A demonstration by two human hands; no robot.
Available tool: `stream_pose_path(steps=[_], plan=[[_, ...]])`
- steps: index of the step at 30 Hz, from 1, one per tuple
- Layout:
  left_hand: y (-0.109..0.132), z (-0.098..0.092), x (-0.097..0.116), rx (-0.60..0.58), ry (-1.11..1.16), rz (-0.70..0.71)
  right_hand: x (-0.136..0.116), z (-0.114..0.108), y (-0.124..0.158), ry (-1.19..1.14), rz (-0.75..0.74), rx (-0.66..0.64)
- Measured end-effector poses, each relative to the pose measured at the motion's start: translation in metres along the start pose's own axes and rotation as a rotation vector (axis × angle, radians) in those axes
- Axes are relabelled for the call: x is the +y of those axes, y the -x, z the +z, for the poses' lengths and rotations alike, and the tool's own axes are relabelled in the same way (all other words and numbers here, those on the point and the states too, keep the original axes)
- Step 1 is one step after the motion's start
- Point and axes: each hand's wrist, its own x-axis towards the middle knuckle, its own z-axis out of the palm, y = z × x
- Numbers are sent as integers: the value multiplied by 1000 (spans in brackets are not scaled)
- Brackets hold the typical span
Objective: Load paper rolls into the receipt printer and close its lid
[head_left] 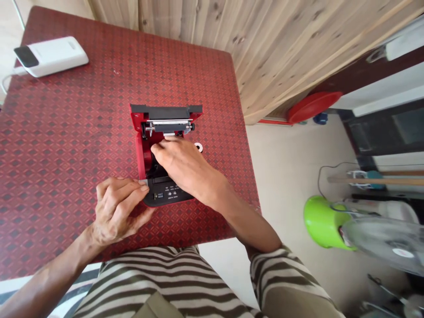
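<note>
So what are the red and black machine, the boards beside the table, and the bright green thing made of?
Machine: probably hard plastic, with a smooth, moulded-looking case; the shiny strip inside its lid may be metal.
Boards: wood, seemingly unpainted, because knots and grain show.
Green thing: likely glossy plastic, judging by its even colour and bright shine.

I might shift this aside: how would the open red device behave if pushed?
The red device would probably slide rather than roll, given its boxy shape. Its raised lid might swing if bumped, since it stands up from the body.
</note>
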Motion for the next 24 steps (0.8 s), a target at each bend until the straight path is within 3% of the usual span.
stream_pose_path(steps=[4, 7, 11, 15, 20, 24], plan=[[1, 0, 0, -11, 13, 2, 3, -3, -9, -19, 32, -90], [1, 1, -1, -6, 7, -9, 5, -1, -10, -43, 41, -89], [1, 1, -3, -4, 11, 0, 13, 0, 5, -209, -15, 48], [-7, -10, -1, -25, 17, 24, 22, -4, 36, -395, -214, 161], [-42, -32, -8, -37, 7, -11, 19, 5, 60, -408, -257, 325], [-93, -29, -31, -25, -154, 65, 10, 18, 69, -314, -175, 526]])
